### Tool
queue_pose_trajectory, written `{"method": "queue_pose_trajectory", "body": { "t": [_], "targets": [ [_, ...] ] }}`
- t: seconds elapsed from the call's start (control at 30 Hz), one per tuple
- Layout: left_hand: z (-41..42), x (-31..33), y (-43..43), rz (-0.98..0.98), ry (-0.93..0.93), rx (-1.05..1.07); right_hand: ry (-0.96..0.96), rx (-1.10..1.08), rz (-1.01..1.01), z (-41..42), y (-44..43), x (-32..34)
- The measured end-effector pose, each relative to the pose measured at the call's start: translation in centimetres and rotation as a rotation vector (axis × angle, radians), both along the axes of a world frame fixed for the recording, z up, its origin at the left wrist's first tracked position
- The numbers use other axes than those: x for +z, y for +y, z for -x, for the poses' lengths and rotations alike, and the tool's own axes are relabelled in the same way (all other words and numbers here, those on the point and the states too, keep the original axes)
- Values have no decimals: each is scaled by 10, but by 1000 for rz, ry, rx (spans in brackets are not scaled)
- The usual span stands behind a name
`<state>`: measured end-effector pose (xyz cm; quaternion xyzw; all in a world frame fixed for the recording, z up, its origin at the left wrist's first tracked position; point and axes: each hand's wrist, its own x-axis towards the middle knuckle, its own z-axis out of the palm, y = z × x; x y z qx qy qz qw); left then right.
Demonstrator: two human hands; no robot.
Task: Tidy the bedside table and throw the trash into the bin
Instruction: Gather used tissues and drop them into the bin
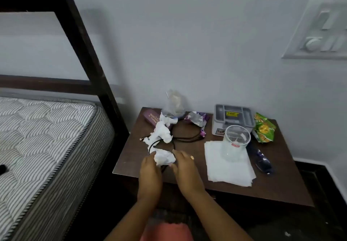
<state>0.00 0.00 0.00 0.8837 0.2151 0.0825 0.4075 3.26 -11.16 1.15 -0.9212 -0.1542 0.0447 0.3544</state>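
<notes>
You have only just begun, as far as the picture shows. The brown wooden bedside table (281, 188) is covered in things, and no bin can be seen.

Left to throw away, I think: the crumpled white tissue ball (164, 157) near the front left edge, the bigger crumpled white tissue (161, 131) behind it, the torn purple and silver wrapper (197, 119) near the back edge, the green snack packet (263, 128) at the back right corner, and the clear plastic bag (173, 103) at the back edge.

Left to put neatly: the thin black cable (185, 137) looping through the middle, the purple glasses case (153, 118) at the back left corner, the grey plastic box (232, 118), the clear glass cup (235, 143) on the flat white napkins (228, 165), and the dark sunglasses (262, 163) by the right edge.

Your left hand (150, 173) and right hand (185, 169) both reach in over the front edge. They cup the small tissue ball from each side, fingers curled and touching it. It sits on the table and on the cable, so take care not to drag the cable along
</notes>
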Motion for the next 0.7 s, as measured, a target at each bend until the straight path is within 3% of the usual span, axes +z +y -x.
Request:
{"method": "queue_pose_trajectory", "body": {
  "t": [0.2, 0.37, 0.7],
  "targets": [
    [-20, -25, 13, 67, 80, 47, 105, 54, 63, -30, 28, -27],
    [-35, -35, 16, 114, 71, 111, 44, 30, 47, -30, 39, -28],
    [-11, 13, -9, 437, -74, 116, 24, 11, -213, -12, 3, 4]
  ]
}}
